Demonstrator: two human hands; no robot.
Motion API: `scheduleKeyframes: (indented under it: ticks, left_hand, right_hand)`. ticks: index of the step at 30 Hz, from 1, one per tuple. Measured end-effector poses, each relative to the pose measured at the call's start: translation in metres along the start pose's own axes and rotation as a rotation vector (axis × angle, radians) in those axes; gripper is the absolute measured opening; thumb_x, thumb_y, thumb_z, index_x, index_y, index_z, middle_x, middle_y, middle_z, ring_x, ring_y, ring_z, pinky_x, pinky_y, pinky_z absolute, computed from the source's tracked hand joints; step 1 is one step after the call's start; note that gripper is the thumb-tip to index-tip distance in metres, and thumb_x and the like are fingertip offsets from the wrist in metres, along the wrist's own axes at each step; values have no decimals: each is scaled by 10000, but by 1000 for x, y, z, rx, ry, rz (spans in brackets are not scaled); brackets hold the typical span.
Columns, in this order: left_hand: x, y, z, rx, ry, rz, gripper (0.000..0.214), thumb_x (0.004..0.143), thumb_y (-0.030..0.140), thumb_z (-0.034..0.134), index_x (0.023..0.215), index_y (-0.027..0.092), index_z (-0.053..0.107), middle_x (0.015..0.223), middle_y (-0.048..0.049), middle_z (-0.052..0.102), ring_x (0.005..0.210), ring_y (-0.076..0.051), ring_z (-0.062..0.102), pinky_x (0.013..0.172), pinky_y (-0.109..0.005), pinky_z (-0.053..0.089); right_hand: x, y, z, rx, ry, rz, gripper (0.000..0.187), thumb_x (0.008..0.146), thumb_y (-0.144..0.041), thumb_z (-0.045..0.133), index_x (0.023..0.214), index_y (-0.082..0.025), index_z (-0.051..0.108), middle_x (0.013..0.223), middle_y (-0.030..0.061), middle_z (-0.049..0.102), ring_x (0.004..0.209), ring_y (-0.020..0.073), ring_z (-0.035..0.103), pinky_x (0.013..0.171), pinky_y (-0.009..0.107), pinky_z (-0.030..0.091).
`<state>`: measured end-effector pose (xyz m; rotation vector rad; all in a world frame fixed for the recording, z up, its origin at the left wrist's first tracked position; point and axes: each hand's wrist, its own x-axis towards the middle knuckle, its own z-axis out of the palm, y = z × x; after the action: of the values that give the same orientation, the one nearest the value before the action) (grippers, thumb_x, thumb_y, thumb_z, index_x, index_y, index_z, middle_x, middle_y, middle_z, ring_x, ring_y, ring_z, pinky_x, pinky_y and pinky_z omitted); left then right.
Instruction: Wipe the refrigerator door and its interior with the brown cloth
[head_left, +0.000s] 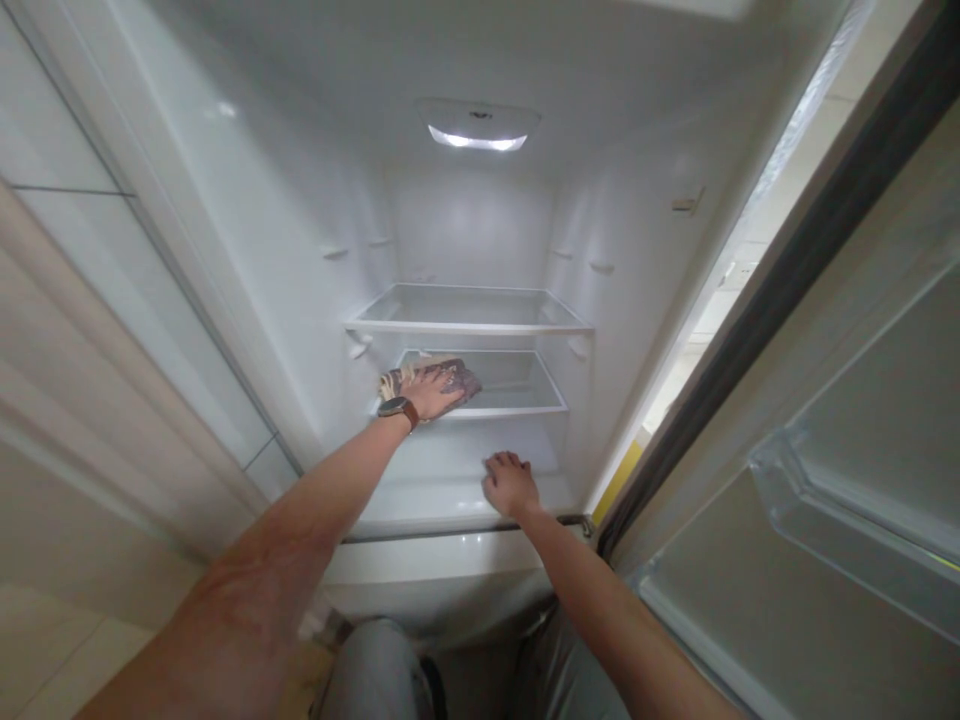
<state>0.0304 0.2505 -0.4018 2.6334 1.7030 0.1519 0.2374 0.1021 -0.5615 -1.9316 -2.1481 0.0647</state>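
Note:
My left hand (433,390), with a brown-strapped watch (400,408) on its wrist, holds a brown-and-cream cloth (469,383) down on the lower shelf (525,385) of an open fridge. The cloth is bunched under the palm and sticks out on both sides of the hand. Lower and to the right, my right hand (512,484) rests on the fridge's white floor (442,475). Its fingers are bent and a little apart, with nothing seen in them.
Another glass shelf (472,308) with a white rim lies above the cloth. A lit lamp (478,128) is in the ceiling. The fridge door (847,450) stands open on the right, with a clear bin (840,510) on it. Tiled wall (67,220) flanks the left side.

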Motion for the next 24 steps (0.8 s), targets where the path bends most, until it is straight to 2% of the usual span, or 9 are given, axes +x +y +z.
scheduleKeyframes:
  ticks: [2, 4, 6, 10, 15, 21, 24]
  left_hand:
    - [-5, -21, -1, 16, -12, -40, 740, 1005, 696, 292, 1678, 388, 300, 1743, -2, 285, 1611, -335, 233, 1296, -583, 151]
    - [-6, -30, -1, 17, -20, -77, 785, 1002, 710, 258, 1698, 347, 254, 1758, -22, 239, 1618, -337, 213, 1304, -564, 139]
    - [-3, -27, -1, 12, -25, -127, 834, 990, 736, 229, 1710, 315, 218, 1769, -37, 195, 1623, -356, 185, 1307, -570, 126]
    - [8, -2, 0, -14, -54, -214, 872, 965, 774, 208, 1711, 322, 208, 1772, -40, 173, 1625, -401, 146, 1289, -631, 140]
    - [27, 49, 4, -51, -36, -157, 879, 961, 781, 204, 1708, 318, 229, 1774, -52, 163, 1619, -432, 134, 1268, -676, 137]
    - [52, 154, 19, -86, 35, 48, 874, 954, 773, 240, 1699, 318, 261, 1760, -57, 232, 1606, -458, 144, 1254, -704, 132]
    - [60, 188, 25, -100, 39, 113, 865, 957, 747, 249, 1701, 304, 259, 1761, -54, 228, 1607, -454, 143, 1252, -708, 137]
  right_hand:
    - [0, 0, 0, 1, 2, 1, 382, 964, -300, 461, 1297, -251, 642, 1380, 104, 605, 1326, 300, 457, 1049, 483, 381]
    - [1, -1, 1, 2, 4, 0, 375, 966, -301, 460, 1290, -249, 643, 1381, 103, 605, 1329, 301, 457, 1052, 487, 381]
    - [1, -1, 1, 2, 6, 2, 371, 969, -305, 462, 1287, -247, 642, 1389, 106, 600, 1335, 305, 452, 1057, 492, 377]
    - [1, -1, 1, 5, 1, 6, 370, 967, -317, 471, 1288, -243, 640, 1394, 114, 595, 1339, 312, 442, 1060, 500, 371]
    - [1, -1, 1, 6, -11, 5, 384, 975, -318, 461, 1316, -259, 626, 1387, 112, 595, 1337, 304, 434, 1058, 493, 368]
    - [3, -2, 1, -18, -19, 20, 393, 968, -315, 462, 1321, -254, 624, 1395, 112, 592, 1349, 313, 433, 1055, 501, 385]
    - [4, -1, 2, -30, -26, 29, 367, 980, -323, 445, 1282, -241, 638, 1384, 115, 600, 1345, 317, 446, 1051, 501, 395]
